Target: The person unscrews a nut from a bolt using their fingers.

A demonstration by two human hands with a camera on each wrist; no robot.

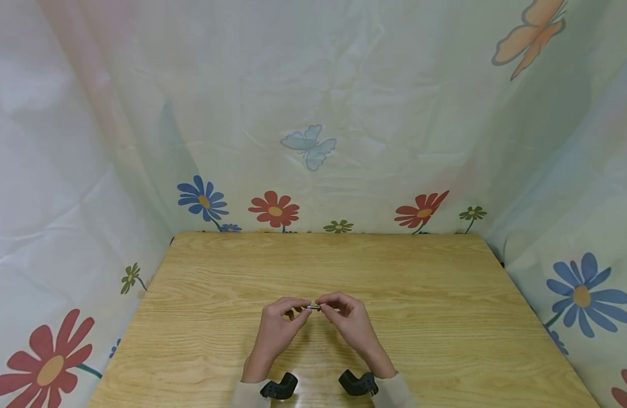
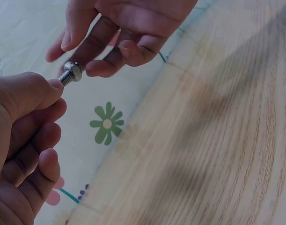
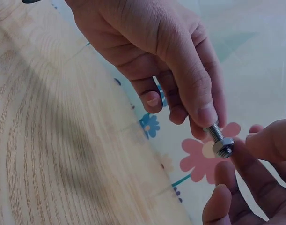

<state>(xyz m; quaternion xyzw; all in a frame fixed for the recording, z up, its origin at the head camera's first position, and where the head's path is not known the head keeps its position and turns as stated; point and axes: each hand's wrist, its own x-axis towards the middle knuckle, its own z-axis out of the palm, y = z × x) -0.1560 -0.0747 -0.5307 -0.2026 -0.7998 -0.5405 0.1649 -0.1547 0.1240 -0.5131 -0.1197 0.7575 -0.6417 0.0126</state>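
Note:
A small silver bolt (image 2: 66, 78) is pinched between the thumb and index finger of my left hand (image 1: 280, 326), above the table. A hex nut (image 3: 222, 146) sits on the threads near the bolt's far end; the end in the left fingertips is hidden. Beside the nut is my right hand (image 1: 351, 322). In the right wrist view its index finger (image 3: 250, 166) lies at the nut, perhaps touching it, while the thumb (image 3: 269, 140) stands apart. The right hand's other fingers are loosely bent.
Beneath both hands lies a wood-grain table (image 1: 420, 283). A pale curtain (image 1: 231, 102) printed with flowers and butterflies surrounds the back and sides. Each wrist bears a black device, one on the left (image 1: 280, 387) and one on the right (image 1: 358, 383).

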